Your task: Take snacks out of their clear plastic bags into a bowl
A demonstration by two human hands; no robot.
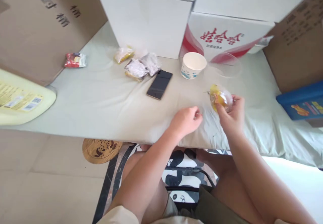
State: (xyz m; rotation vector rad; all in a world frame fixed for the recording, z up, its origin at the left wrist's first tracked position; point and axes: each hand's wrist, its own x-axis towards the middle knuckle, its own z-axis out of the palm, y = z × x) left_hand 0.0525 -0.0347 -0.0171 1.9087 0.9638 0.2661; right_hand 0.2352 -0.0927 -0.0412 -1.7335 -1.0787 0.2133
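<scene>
My right hand (233,114) grips a clear and yellow plastic snack wrapper (219,98) between thumb and fingers, just above the cloth. Whether food is inside the wrapper I cannot tell. To its left, my left hand (186,121) is curled closed near the table's front edge, apart from the wrapper; anything within its fingers is hidden. Beyond both hands stands a white paper cup (193,66) with a blue print, upright. A clear round plastic lid (228,64) lies beside the cup. Left of the cup rests a dark smartphone (159,84), close to several crumpled wrapped snacks (137,69).
A red and white packet (75,60) lies at the left, by a large cardboard box (50,25). A pale yellow jug (25,98) is at the left edge. White cartons (151,22) line the back. A blue package (302,101) sits at the right.
</scene>
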